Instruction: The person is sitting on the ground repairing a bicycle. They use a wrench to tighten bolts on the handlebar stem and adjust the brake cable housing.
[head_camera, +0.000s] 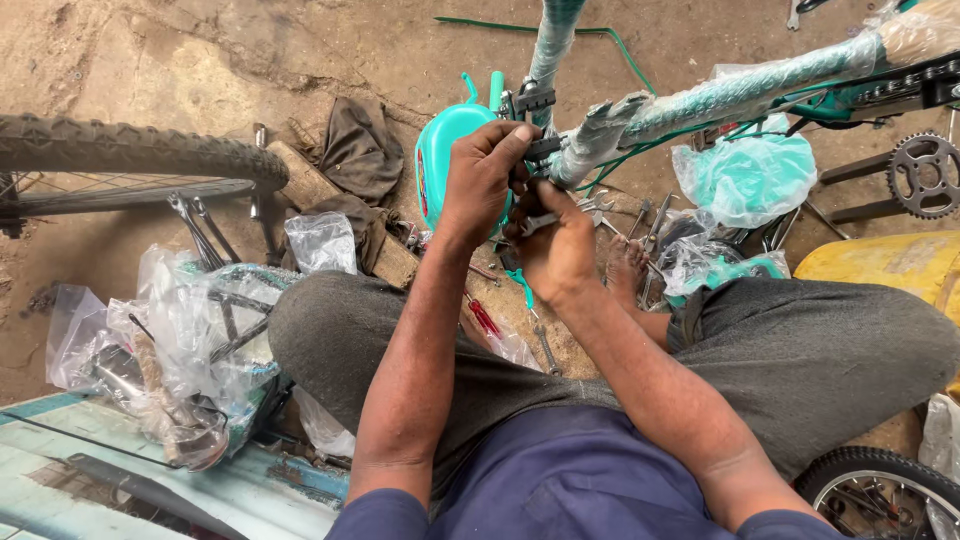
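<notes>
Dusty brown dirt floor (250, 60) lies under everything. Up front stands a shiny teal metal bike frame wrapped in crinkly clear plastic (740, 95). His left hand (480, 180) curls tight around its black clamp (535, 100). His right hand (555, 250) grips a thin silver metal wrench (590, 207) just below.

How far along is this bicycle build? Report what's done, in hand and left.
Done: the crank chainring and chain sit on the teal wrapped frame. In hand: the left hand grips the black brake bracket at the frame; the right hand works a spanner there. Left: a wheel lies loose, and plastic-bagged parts stay unfitted.
</notes>
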